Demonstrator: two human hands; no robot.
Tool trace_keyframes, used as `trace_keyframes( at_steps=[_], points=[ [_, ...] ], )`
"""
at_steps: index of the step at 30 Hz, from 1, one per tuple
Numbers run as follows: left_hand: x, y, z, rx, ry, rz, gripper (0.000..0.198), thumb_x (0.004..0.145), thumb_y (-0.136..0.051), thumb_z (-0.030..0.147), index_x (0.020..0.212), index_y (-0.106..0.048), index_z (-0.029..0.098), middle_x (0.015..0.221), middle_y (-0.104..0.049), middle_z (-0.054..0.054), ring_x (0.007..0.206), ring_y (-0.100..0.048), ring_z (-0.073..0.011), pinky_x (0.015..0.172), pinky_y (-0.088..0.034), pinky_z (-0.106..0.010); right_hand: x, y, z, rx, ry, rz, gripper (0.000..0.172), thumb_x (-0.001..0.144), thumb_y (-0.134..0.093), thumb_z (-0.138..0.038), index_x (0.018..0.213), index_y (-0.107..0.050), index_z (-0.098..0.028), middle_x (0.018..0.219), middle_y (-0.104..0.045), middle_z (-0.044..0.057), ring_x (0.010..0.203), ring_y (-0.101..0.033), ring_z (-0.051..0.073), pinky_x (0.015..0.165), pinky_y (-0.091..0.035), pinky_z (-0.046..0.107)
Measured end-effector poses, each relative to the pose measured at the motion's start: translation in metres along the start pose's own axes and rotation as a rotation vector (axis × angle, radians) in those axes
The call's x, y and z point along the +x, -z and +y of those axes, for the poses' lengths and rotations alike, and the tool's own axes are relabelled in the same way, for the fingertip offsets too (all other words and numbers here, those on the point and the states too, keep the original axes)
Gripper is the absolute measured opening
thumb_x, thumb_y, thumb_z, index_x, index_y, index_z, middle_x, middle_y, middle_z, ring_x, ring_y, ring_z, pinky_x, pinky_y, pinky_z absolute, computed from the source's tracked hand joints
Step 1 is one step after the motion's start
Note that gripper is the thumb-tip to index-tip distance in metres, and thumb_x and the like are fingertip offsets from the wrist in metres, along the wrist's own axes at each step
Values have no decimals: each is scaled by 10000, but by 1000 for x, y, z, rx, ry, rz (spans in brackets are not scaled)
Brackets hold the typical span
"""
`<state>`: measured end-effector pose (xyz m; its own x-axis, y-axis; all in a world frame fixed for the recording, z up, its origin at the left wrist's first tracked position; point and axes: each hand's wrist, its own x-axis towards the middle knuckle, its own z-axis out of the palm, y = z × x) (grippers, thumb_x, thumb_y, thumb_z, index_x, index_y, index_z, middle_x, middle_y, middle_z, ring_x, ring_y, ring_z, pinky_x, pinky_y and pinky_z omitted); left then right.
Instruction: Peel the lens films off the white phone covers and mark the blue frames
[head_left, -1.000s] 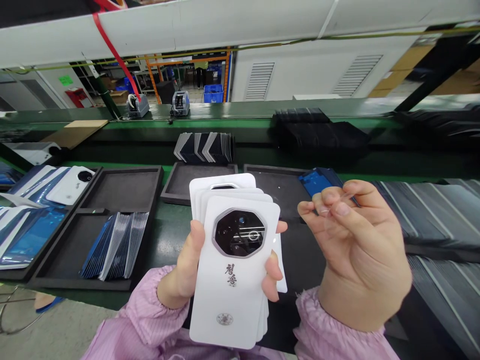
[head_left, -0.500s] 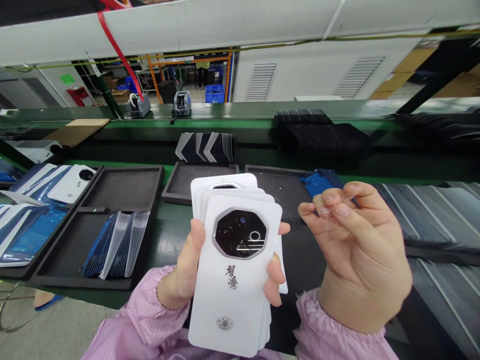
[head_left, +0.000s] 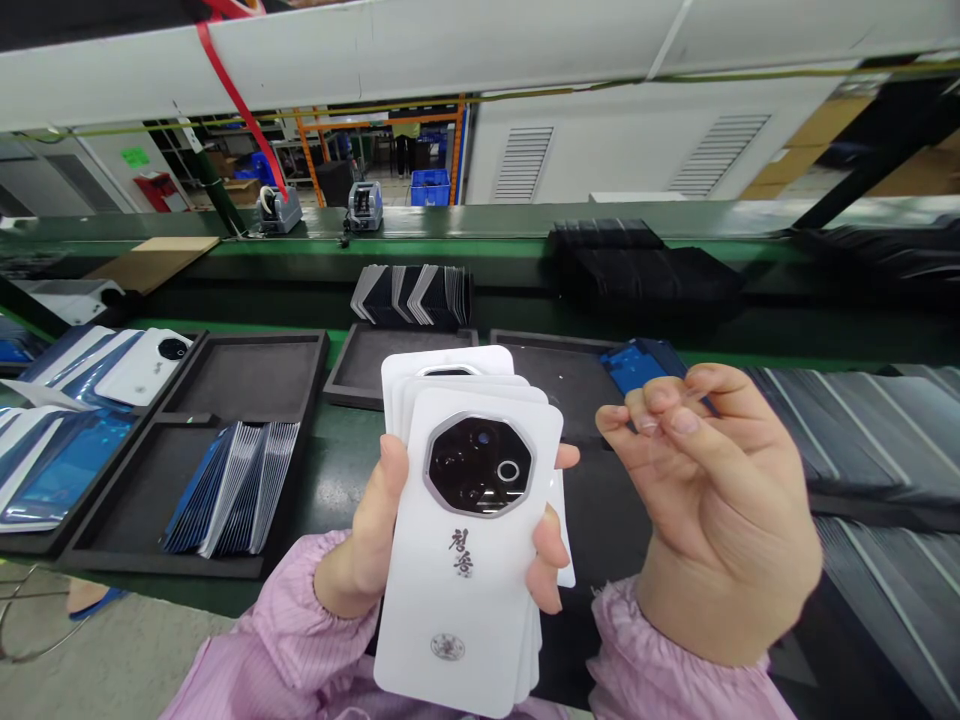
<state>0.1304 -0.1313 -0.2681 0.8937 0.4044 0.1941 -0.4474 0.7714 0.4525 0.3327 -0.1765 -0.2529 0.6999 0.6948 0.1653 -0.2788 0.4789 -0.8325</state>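
My left hand point(head_left: 375, 530) is wrapped round a fanned stack of white phone back covers point(head_left: 480, 610), thumb on the left edge and fingertips on the right. The top cover carries a black octagonal camera window point(head_left: 480, 465) with a silver rim, dark lettering and a round emblem. To the right of the stack, my right hand point(head_left: 720, 500) is raised with thumb and fingers pinched. Between its fingertips is a small piece of clear film point(head_left: 654, 425), hard to make out against the skin.
A black tray point(head_left: 97, 560) holding a row of covers stands at left, beside film-wrapped white covers point(head_left: 146, 370). Rows of grey sheets point(head_left: 832, 425) lie at right. Behind are a stack of dark covers point(head_left: 412, 295), black sheets point(head_left: 645, 270) and two tape dispensers point(head_left: 365, 207).
The top cover has tilted very slightly, so the reflection on its camera window has shifted. Both hands are almost unmoved.
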Motion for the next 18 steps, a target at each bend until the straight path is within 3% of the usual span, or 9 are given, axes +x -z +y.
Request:
trace_keyframes(
  at_steps=[18],
  points=[
    [-1, 0, 1, -63, 36, -11, 927, 880, -594, 814, 1435, -622, 72, 1034, -755, -147, 836, -728, -238, 806, -556, -323, -1, 7, 2, -16, 39, -45, 301, 694, -951, -210, 901, -753, -305, 787, -615, -13, 724, -615, 161, 753, -650, 307]
  ],
)
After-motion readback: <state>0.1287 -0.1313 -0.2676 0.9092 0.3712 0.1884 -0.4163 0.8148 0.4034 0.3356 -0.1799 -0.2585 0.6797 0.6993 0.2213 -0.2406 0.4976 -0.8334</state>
